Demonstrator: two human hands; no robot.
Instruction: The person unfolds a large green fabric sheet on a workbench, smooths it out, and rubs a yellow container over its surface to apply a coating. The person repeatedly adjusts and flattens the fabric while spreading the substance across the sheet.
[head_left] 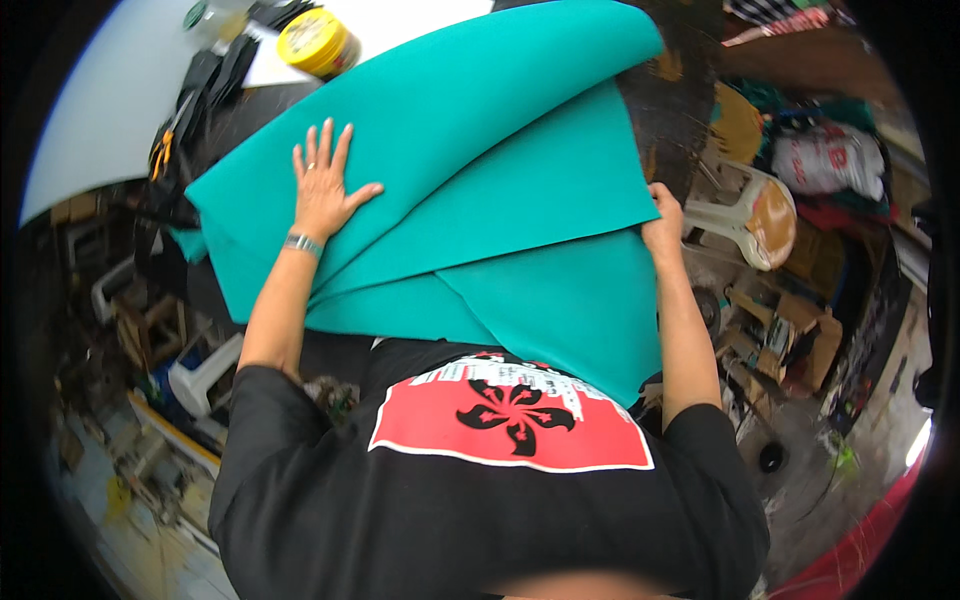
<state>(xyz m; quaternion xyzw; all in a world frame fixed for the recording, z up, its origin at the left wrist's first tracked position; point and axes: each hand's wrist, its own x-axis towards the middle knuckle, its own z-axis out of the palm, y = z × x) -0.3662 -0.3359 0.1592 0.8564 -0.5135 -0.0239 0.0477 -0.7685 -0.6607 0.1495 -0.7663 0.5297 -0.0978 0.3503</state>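
A large teal sheet of thick, smooth material lies folded over itself in several layers on a dark table. Its far side curls over in a rounded fold, and its near edge hangs against my black shirt. My left hand rests flat on the upper layer at the left, with fingers spread and a ring and a wristband showing. At the right edge, my right hand is closed around a corner of the sheet, its fingertips partly hidden.
Beyond the sheet stands a yellow-lidded tub by white paper. Orange-handled scissors lie at the far left near dark material. A white plastic stool with a brown seat patch stands right of the table, near cardboard pieces.
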